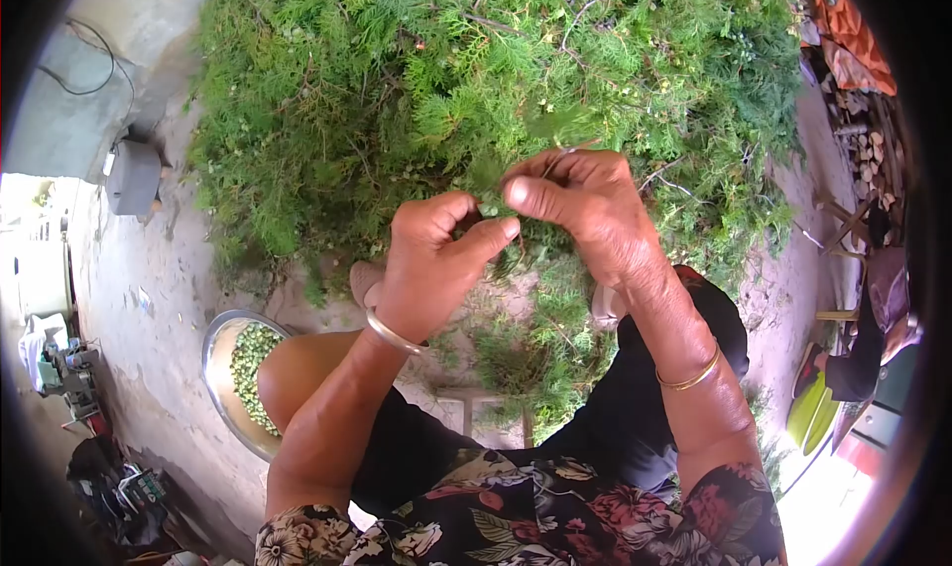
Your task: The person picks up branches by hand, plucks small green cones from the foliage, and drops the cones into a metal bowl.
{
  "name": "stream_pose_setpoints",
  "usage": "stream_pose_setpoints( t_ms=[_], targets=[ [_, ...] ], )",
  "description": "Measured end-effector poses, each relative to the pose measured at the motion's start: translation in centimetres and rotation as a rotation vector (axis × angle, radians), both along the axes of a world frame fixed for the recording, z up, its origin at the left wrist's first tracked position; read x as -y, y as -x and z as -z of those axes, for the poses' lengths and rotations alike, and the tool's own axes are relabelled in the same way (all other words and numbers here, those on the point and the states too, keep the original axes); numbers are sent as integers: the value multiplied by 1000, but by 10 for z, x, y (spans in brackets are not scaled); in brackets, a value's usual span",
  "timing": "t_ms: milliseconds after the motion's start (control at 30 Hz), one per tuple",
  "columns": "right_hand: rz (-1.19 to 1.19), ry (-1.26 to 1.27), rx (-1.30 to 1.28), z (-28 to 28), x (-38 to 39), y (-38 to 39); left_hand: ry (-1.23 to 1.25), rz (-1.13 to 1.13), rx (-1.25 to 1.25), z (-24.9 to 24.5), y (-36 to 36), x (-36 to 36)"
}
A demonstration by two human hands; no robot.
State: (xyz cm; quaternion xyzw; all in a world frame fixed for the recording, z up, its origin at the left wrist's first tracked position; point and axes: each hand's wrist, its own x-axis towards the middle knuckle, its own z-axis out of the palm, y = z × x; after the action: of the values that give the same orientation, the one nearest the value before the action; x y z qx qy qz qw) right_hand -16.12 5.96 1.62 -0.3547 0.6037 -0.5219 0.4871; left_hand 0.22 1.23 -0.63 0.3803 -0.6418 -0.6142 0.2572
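Note:
In the head view my right hand (587,204) is closed round a thin green cypress sprig (557,129), whose stem sticks out past the fingers. Close beside it, my left hand (436,258) is pinched, thumb against the curled fingers. Whatever lies in that pinch is too small and hidden to make out. Behind both hands spreads a large heap of cut cypress branches (456,80). At my left knee sits a metal basin (220,407) holding many small green cones (254,366).
Loose sprigs (521,358) lie on the floor between my feet. A grey box-like object (135,177) stands by the left wall. To the right are stacked firewood (865,154), orange cloth (853,35) and another seated person's leg (855,376).

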Motion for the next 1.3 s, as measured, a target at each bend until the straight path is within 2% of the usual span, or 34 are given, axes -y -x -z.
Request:
stream_pose_setpoints(
  t_ms=[33,67,133,267,333,367,433,467,533,567,633,667,700,767,833,900,1033,1100,1133,1167,1233,1300],
  targets=[
    [-84,-28,-71,-2,-1,-1,154,3,70,4,0,0],
    [-104,-31,-143,-2,-2,-3,153,4,70,6,1,-1],
    [-134,-53,-103,3,-3,-3,418,31,57,8,3,-3],
    [-116,-33,-145,13,-2,-3,460,123,134,5,-1,0],
    [-79,-10,-157,12,-1,-5,80,145,74,-7,-2,0],
    [5,-9,-101,10,0,-7,76,147,73,-11,-3,0],
    [90,-10,-45,10,0,-6,-113,170,-70,-21,-5,0],
    [158,-37,28,12,1,-2,-233,108,-158,-29,-3,-4],
    [275,-95,185,12,4,3,-254,144,-204,-30,-7,-3],
    [275,-96,184,13,4,4,-272,175,-248,-30,-10,-3],
    [417,-82,470,16,5,8,-368,162,-347,-30,-6,-6],
    [404,-153,518,15,4,10,-393,176,-464,-25,-6,-6],
    [402,-153,518,19,4,11,-416,189,-581,-21,-5,-6],
    [429,-69,410,29,5,11,-483,188,-590,-14,-6,-7],
    [458,-77,461,28,6,10,-550,186,-599,-15,-5,-9],
    [489,-82,511,24,7,9,-531,149,-417,-25,-1,-13],
    [477,-133,549,22,5,8,-415,91,-421,-16,5,-16],
    [447,-126,558,25,5,6,-336,-55,-228,-11,6,-17],
    [422,-100,564,26,6,5,-167,-118,-165,-7,7,-18],
    [396,-74,569,27,7,3,-166,-119,-164,-4,10,-18],
    [410,-81,592,23,8,-4,102,-254,-53,-1,14,-19],
    [425,-88,613,20,7,-6,125,-286,-50,7,17,-17]
  ],
)
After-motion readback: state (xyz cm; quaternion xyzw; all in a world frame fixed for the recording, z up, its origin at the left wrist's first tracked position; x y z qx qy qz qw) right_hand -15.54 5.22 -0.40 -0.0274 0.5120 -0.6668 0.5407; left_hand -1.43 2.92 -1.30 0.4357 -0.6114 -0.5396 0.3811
